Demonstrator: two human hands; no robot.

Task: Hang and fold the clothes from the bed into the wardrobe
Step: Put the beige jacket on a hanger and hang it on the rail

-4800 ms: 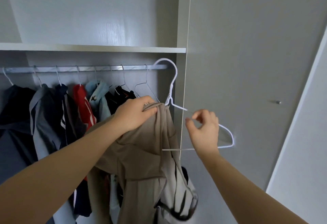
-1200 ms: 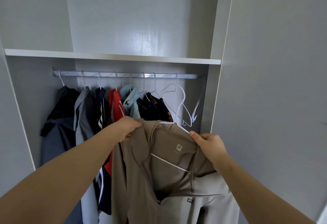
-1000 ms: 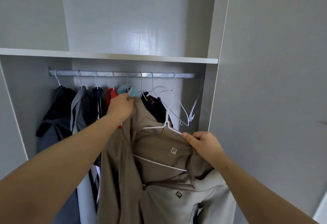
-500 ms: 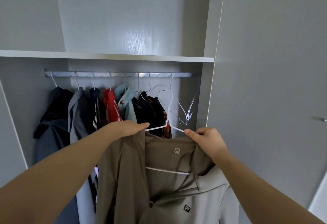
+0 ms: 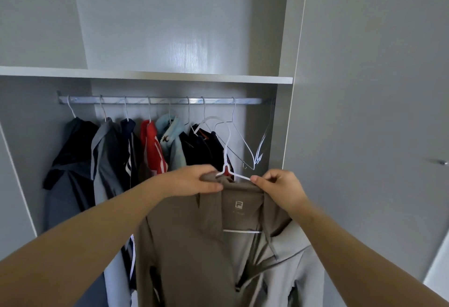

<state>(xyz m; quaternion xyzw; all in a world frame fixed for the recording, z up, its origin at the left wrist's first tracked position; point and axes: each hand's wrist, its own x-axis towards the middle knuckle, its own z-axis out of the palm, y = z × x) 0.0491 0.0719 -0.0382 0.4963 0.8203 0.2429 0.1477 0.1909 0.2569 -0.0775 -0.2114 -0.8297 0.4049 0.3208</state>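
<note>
your left hand (image 5: 194, 181) gripped the brown jacket (image 5: 189, 246) collar, right hand (image 5: 279, 187) pinched the white hanger (image 5: 239, 176) arm; its hook stood upright, below the rod (image 5: 165, 100).

A silver rail (image 5: 160, 100) spans the wardrobe above the grip, where the left hand (image 5: 194, 181) and right hand (image 5: 279, 185) hold a white hanger (image 5: 227, 158). A white shelf (image 5: 145, 76) sits just over the rail. Hung on the rail, up and left of the grip: a dark jacket (image 5: 70, 151) farthest, then a grey top (image 5: 107, 156), a navy striped one (image 5: 128, 151), a red one (image 5: 151, 151), a pale blue one (image 5: 170, 136). Black clothes (image 5: 204, 149) hang straight above the grip; bare wire hangers (image 5: 243, 146) hang up and to its right
</note>
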